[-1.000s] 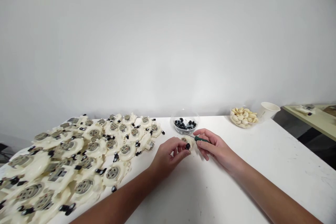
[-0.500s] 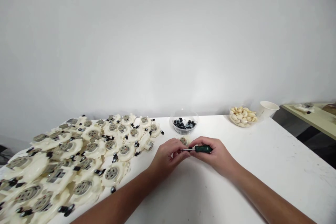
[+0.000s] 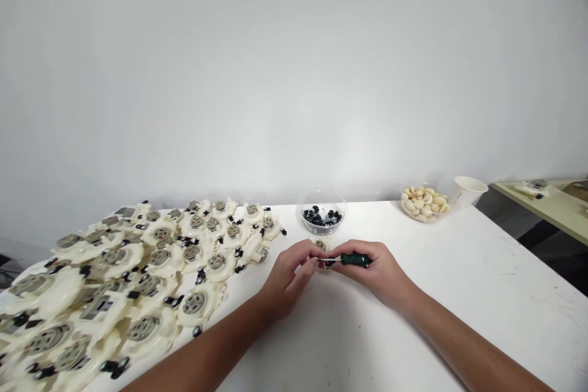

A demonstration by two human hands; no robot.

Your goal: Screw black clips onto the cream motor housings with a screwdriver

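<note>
No text, label, brand or number can be read in this view: the cream plastic parts at left, the green-handled screwdriver at centre and the paper cup at far right show no legible marking.

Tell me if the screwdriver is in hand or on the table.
In hand: the right hand grips the green-handled screwdriver.

The person's slim left hand and right hand are bare, and the long forearms also are bare (nothing worn on them, as I can see).
</note>
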